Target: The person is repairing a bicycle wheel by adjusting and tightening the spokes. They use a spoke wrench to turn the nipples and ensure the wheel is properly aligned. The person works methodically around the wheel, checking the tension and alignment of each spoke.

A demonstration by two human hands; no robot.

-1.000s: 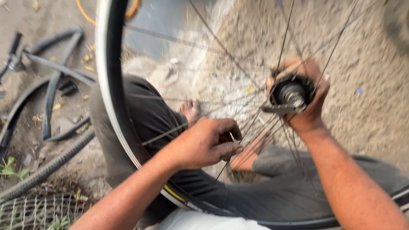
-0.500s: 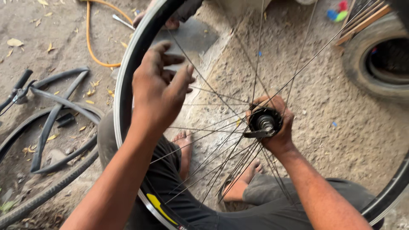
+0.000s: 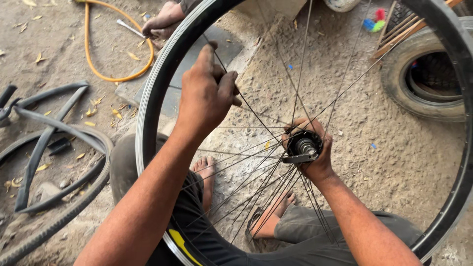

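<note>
1. While you sit on the ground, the wheel (image 3: 148,106) stands upright over your legs, rim bare of any tyre.
2. Your right hand (image 3: 315,155) is closed around the hub (image 3: 304,146) from behind and steadies it; the axle end points toward you.
3. Your left hand (image 3: 207,93) is up near the rim, fingers pinched together on a spoke (image 3: 256,118).
4. Judged from this, spoke work is partway: many spokes run from hub to rim, but whether each is seated or tight cannot be told.
5. Tyre fitting is not yet done: a loose tyre (image 3: 59,197) lies on the ground to your left, well apart from the wheel.
6. Another person's hand (image 3: 162,22) rests on the ground beyond the rim, near an orange hose (image 3: 106,76).
</note>
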